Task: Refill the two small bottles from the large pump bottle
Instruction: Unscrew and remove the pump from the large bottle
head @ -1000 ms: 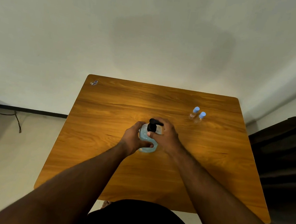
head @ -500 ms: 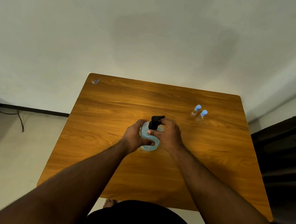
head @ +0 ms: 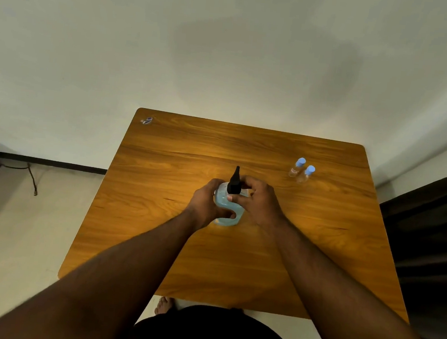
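The large pump bottle (head: 226, 209) stands upright near the middle of the wooden table (head: 155, 244), its black pump head (head: 234, 182) pointing to the far side. The left hand (head: 206, 203) is wrapped around the bottle's left side. The right hand (head: 258, 200) is curled about the collar under the pump head. The two small bottles (head: 301, 170), blue-capped, stand side by side at the far right, well apart from both hands.
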